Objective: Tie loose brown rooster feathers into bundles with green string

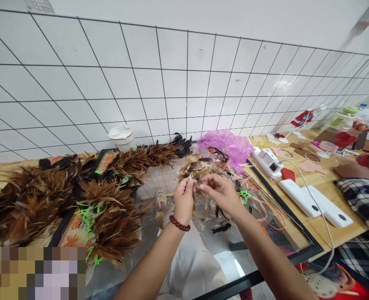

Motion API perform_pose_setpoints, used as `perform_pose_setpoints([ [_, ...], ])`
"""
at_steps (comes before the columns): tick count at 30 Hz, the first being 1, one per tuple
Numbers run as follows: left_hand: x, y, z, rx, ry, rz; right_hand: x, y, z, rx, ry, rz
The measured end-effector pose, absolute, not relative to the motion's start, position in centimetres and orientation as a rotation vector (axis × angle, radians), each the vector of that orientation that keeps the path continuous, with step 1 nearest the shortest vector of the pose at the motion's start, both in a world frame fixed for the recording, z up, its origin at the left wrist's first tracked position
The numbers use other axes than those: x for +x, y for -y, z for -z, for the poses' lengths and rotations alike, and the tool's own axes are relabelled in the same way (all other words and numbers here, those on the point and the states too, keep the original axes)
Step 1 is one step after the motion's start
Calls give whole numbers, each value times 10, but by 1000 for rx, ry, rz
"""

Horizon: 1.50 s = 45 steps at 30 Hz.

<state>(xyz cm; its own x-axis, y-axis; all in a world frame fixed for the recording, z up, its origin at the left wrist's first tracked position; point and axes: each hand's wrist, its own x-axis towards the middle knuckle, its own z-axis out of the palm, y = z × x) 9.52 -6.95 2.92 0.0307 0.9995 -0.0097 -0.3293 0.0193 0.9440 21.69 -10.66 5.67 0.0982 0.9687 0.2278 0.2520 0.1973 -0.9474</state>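
Observation:
My left hand (184, 199) is raised above the glass tabletop (149, 254), its thumb and fingers pinched at a small pale bit too tiny to name. Close beside it, my right hand (220, 192) also pinches, thumb against bent finger; what lies between those fingertips is hidden. Just behind both hands spreads a heap of loose brown and tan feathers (199, 166). To the left lie thick bundles of brown feathers (115, 225), with bright green ties (87, 216) among them. A small clear container (161, 198) stands left of my left hand.
A lidded white cup (122, 138) stands by the tiled wall. A purple plastic bag (229, 146) and glasses (218, 154) lie behind the heap. White power strips (315, 202) and cables are on the wooden table at right, near another person's plaid sleeve (361, 200).

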Motion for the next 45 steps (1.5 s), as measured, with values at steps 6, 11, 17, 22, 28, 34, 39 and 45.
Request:
perform_pose_setpoints([
  [6, 79, 67, -41, 1259, -887, -1197, 213, 89, -77, -1248, 1639, -634],
  [11, 71, 68, -48, 1192, -753, -1023, 225, 79, -87, -1081, 1902, -459],
  [17, 66, 70, -58, 1054, -652, -901, 233, 77, -96, -993, 2004, -499],
  [22, 60, 66, -64, 1154, -695, -830, 234, 78, -94, -955, 2113, -439],
  [28, 59, 67, -64, 1093, -669, -878, 235, 73, -89, -1049, 1777, -539],
  [34, 60, 70, -69, 1052, -598, -827, 224, 76, -83, -743, 1608, -1327],
  [39, 50, 68, -77, 1204, -611, -773, 220, 77, -85, -834, 1625, -1033],
  [45, 46, 69, -87, 1522, -859, -1128, 221, 78, -91, -1065, 1782, -516],
])
